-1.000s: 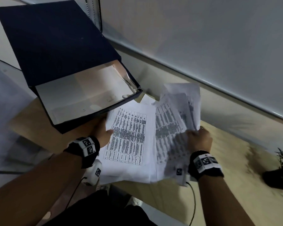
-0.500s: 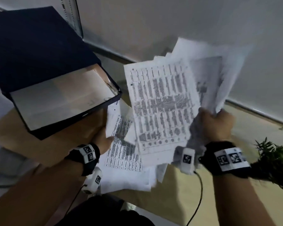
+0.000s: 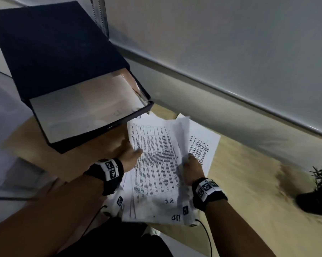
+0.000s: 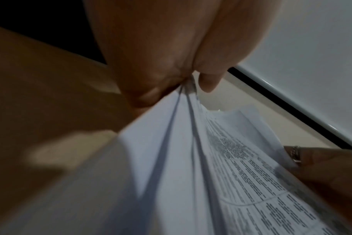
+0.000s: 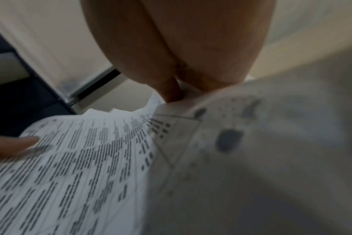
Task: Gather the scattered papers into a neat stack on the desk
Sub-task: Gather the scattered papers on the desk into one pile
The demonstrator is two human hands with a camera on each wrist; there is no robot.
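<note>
A loose pile of printed white papers [image 3: 156, 164] lies on the pale wooden desk [image 3: 249, 173] in front of me. My left hand [image 3: 130, 154] holds the pile's left edge, thumb on top; the left wrist view shows the papers [image 4: 191, 159] pinched between thumb and fingers. My right hand [image 3: 190, 166] grips a crumpled bunch of sheets at the pile's right side, with one printed sheet [image 3: 201, 147] sticking out beyond it. In the right wrist view my fingers [image 5: 171, 89] hold the papers [image 5: 90, 159] at their edge.
A dark blue open box file [image 3: 63, 71] stands at the back left, its corner just above the papers. A wall panel [image 3: 230, 52] runs behind the desk. A small potted plant [image 3: 320, 191] sits at the right edge.
My right hand lifted a bunch of sheets high, then brought it back down onto the pile on the desk. The left hand stayed at the pile's left edge.
</note>
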